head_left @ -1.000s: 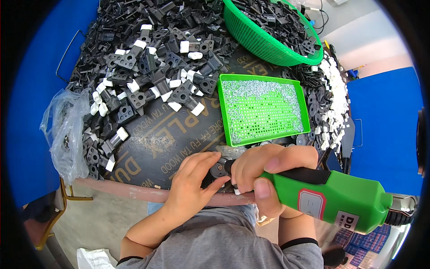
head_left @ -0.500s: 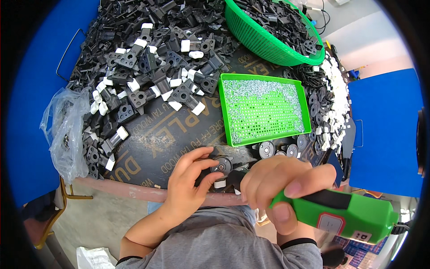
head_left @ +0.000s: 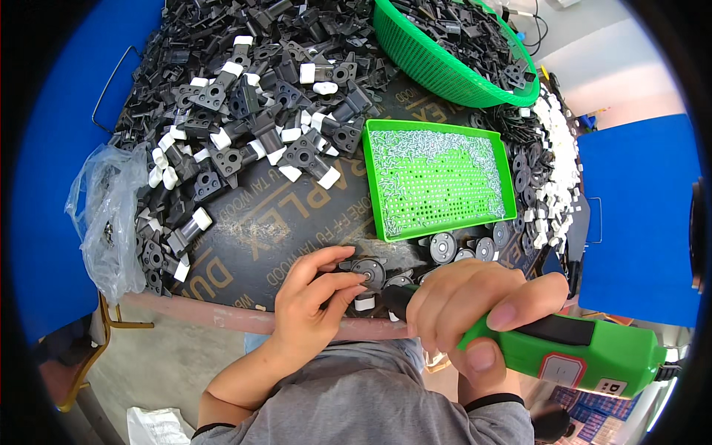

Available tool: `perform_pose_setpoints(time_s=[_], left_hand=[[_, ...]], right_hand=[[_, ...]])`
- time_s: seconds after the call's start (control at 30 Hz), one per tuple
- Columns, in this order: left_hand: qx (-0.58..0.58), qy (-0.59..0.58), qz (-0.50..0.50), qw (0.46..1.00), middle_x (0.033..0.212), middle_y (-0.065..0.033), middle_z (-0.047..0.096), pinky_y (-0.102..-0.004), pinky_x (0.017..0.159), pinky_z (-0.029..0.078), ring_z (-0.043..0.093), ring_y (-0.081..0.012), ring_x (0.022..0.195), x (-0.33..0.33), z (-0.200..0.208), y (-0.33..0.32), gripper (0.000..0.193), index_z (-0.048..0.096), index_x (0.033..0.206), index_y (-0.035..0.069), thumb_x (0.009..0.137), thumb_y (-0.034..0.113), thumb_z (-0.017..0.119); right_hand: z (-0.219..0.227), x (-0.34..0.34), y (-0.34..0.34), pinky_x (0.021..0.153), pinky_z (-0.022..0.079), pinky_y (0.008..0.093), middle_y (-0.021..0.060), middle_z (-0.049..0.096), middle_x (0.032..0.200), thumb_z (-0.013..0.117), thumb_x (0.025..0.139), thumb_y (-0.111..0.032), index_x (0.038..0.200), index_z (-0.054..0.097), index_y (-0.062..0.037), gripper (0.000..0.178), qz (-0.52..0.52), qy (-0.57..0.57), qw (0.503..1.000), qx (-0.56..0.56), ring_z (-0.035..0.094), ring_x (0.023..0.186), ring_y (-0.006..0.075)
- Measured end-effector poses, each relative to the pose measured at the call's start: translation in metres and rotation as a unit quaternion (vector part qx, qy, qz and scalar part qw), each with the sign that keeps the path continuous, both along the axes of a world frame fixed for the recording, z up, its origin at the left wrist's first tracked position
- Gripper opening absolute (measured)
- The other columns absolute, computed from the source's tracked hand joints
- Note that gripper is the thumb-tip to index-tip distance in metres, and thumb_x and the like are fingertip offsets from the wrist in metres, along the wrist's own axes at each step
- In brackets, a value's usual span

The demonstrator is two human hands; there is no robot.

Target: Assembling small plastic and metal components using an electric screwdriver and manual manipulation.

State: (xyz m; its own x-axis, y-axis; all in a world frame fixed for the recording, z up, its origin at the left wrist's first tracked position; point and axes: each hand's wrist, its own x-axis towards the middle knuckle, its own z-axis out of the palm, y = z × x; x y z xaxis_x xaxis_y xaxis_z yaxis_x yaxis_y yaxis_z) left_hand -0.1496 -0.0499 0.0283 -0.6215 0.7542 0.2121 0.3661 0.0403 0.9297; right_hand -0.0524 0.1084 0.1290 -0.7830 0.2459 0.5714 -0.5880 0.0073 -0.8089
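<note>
1. Head view: a round black part [head_left: 374,271] lay by the table's [head_left: 245,256] near edge, roughly midway between the near corners, with a white tip [head_left: 364,303] toward that edge.
2. My left hand [head_left: 315,297] was the nearer, on the part's left; its thumb and index finger came together over the disc's middle. I couldn't tell whether they pinched anything small there.
3. My right hand [head_left: 486,304], to the part's right, was wrapped around a green power driver [head_left: 575,356].
4. The driver's long axis ran roughly along the near edge, its black nose pointing left, just beside the disc, not over its centre.
5. More discs [head_left: 443,248] sat toward the right near corner, below a green tray [head_left: 379,215] of small metal pieces; black parts [head_left: 302,154] were heaped toward the far left corner.
</note>
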Motion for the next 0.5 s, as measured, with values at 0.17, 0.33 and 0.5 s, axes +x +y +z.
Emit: perform_pose_setpoints(time_s=[0.17,0.33,0.5], left_hand=[[0.006,-0.012,-0.007,1.000,0.122,-0.0124,0.066,-0.0324,0.088,0.053,0.065,-0.0221,0.103,-0.001,0.002,0.000,0.020,0.077,0.095,0.005,0.077,-0.002,0.078],[0.011,-0.008,-0.019,1.000,0.121,-0.0114,0.065,-0.0350,0.089,0.053,0.064,-0.0258,0.104,-0.001,0.003,0.001,0.029,0.074,0.104,0.006,0.075,0.003,0.081],[-0.030,0.007,-0.008,0.999,0.121,-0.0115,0.064,-0.0416,0.093,0.051,0.061,-0.0329,0.110,-0.002,0.007,0.003,0.051,0.066,0.120,0.006,0.074,0.012,0.085]], right_hand=[[0.004,0.000,-0.003,0.053,0.051,0.0420,0.0118,0.058,0.072,0.067,0.078,0.013,0.117,0.045,-0.0025,0.047,-0.006,-0.004,1.000,-0.009,0.055,0.053,0.0242],[0.009,0.001,-0.011,0.051,0.050,0.0410,0.0102,0.057,0.068,0.067,0.087,-0.002,0.115,0.042,-0.0068,0.038,-0.045,-0.023,0.999,0.000,0.055,0.050,0.0233],[-0.006,-0.002,-0.020,0.050,0.050,0.0407,0.0085,0.055,0.064,0.065,0.097,-0.017,0.111,0.038,-0.0128,0.031,-0.168,-0.080,0.981,0.057,0.054,0.049,0.0228]])
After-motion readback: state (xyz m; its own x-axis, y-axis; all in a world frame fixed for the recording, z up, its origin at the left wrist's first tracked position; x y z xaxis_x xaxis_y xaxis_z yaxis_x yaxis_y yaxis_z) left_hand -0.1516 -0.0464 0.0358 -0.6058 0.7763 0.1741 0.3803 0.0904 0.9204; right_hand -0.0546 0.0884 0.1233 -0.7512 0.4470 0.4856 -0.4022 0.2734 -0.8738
